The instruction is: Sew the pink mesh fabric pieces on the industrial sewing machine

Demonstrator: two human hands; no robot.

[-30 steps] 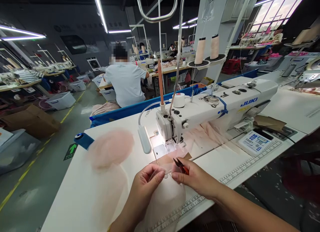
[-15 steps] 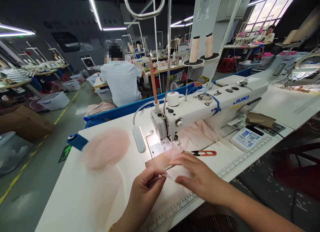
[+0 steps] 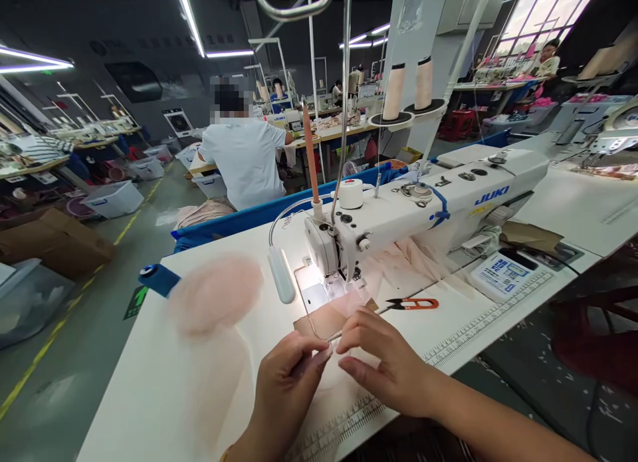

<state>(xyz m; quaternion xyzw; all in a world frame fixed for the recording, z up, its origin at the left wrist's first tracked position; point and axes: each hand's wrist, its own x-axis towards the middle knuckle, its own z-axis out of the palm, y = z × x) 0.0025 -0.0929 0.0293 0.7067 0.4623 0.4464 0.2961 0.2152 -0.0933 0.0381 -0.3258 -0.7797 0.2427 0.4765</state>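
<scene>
My left hand (image 3: 289,375) is closed, its thumb and forefinger pinching an edge of sheer pale-pink fabric (image 3: 336,375) in front of the sewing machine (image 3: 329,249). A thin, pale cord-like strip (image 3: 337,335) runs from that pinch towards my right hand and passes behind its fingers. My right hand (image 3: 383,362) hovers close beside, fingers curved, thumb apart from the forefinger. Under the lit needle area lies more sheer fabric (image 3: 349,304), over a brown piece (image 3: 319,321). Orange-handled thread snips (image 3: 413,304) lie just beyond my right hand.
Bunched sheer pink fabric (image 3: 216,292) lies on the table's left, beside a blue thread cone (image 3: 158,279). A lamp (image 3: 282,276) hangs left of the needle. A ruler strip (image 3: 448,342) follows the front edge. A co-worker (image 3: 244,156) sits ahead, back turned.
My right hand has come nearer to the left fingertips, and its thumb and forefinger have drawn closer together. The left pinch stays. The whole view has shifted slightly.
</scene>
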